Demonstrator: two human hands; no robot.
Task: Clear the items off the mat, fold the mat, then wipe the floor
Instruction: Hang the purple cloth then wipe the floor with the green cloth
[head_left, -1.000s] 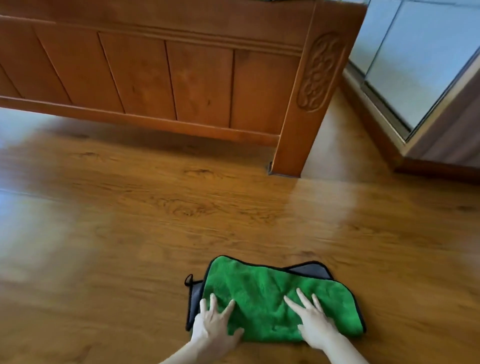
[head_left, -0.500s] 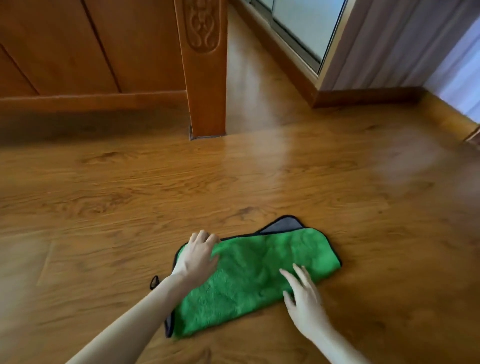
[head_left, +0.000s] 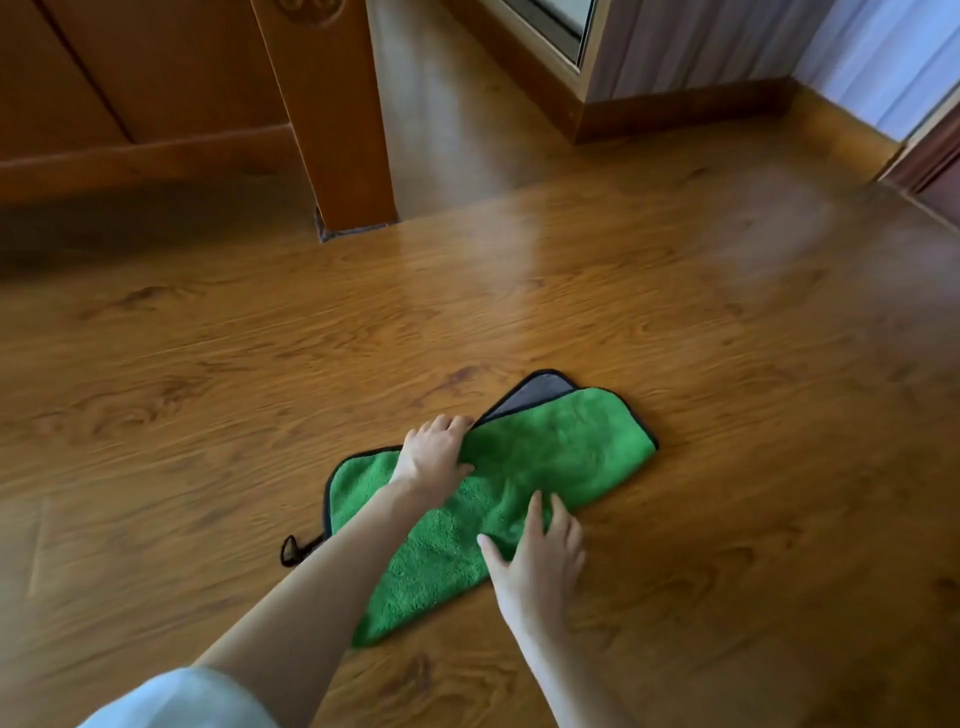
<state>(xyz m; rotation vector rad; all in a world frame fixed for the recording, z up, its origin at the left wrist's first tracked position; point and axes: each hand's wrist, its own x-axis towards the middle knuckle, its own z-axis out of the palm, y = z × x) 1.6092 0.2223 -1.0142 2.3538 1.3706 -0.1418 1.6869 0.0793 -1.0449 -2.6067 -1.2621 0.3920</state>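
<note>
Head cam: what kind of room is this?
Probably a home bedroom: a carved wooden bed frame stands on a glossy wood floor, with curtains in the far corner. Both hands press a green cloth flat on the floor.

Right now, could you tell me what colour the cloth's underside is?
Grey, at the cloth's folded-back far corner, head view.

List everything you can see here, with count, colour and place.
cloth: one, green with a grey underside and black edging, flat on the floor, centre
loop: one, black, at the cloth's near left corner
floor: one, brown wood
bed frame: one, brown wood, top left
bed post: one, brown, carved, top centre
curtain: one, pale, top right
sleeve: one, white, bottom left
left hand: one, flat on the cloth's far edge
right hand: one, flat on the cloth's near edge
</note>
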